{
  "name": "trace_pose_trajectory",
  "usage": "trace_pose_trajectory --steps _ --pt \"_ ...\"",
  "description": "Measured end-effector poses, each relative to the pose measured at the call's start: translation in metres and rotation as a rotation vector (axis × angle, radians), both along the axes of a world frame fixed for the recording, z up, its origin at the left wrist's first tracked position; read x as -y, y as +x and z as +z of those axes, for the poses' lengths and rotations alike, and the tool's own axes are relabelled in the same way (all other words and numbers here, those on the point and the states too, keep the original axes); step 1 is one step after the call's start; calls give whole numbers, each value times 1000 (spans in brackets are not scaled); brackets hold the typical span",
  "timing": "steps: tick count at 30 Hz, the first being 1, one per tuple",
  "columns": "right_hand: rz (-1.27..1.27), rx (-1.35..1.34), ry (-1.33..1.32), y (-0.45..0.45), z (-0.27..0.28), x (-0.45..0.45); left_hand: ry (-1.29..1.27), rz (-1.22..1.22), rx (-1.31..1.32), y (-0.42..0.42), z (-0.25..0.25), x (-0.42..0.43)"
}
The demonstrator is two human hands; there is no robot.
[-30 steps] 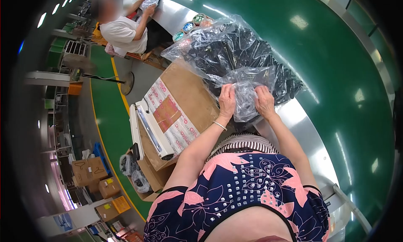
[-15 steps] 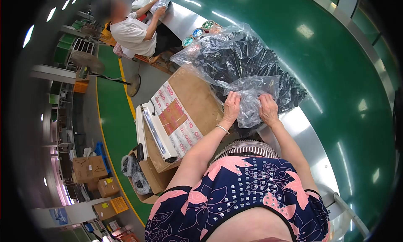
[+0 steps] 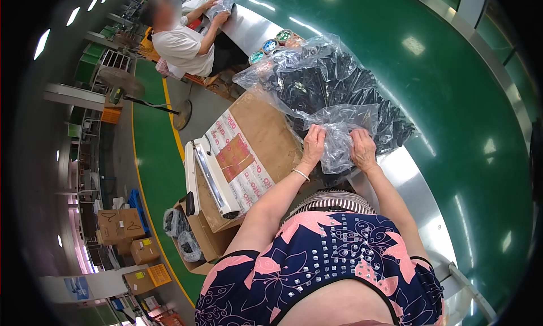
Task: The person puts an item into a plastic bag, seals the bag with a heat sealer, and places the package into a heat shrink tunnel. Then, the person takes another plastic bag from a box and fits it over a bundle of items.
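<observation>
A clear plastic bag (image 3: 337, 150) is bunched between my two hands, in front of my waist. My left hand (image 3: 313, 145) pinches its left side, and my right hand (image 3: 362, 147) pinches its right side, fingers closed on the film. Just beyond lies a larger clear plastic sack (image 3: 305, 80) with dark, glossy packed items (image 3: 339, 77) in it and spilling to the right. Whether the bunched bag has anything inside, I cannot tell.
Left of my hands stands a taped cardboard box (image 3: 271, 122) with a white bag sealer (image 3: 212, 182) on it. Tape rolls (image 3: 270, 45) sit at the metal edge of the green belt (image 3: 452, 128). A co-worker (image 3: 181, 49) handles a bag farther up; a fan (image 3: 121, 83) stands behind.
Both hands stay on the bunched bag with hardly any movement. The whole view has shifted slightly. The co-worker's hands have moved a little at their own bag.
</observation>
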State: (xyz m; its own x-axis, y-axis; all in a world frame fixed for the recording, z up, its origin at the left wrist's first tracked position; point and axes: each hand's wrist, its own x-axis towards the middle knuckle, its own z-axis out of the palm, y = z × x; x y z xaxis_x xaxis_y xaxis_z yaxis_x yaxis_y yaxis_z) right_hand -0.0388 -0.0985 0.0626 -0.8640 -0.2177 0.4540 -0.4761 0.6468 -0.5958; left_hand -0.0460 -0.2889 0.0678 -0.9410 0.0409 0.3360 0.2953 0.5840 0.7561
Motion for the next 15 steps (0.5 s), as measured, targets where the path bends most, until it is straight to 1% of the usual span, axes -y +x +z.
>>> trace_pose_trajectory --steps 10,12,15 --pt "1 -9 11 0 2 -1 -6 5 -11 1 1 0" --pt "1 -12 7 0 1 0 -5 1 29 1 1 0" --pt "-1 -15 0 0 1 0 -7 11 23 1 1 0"
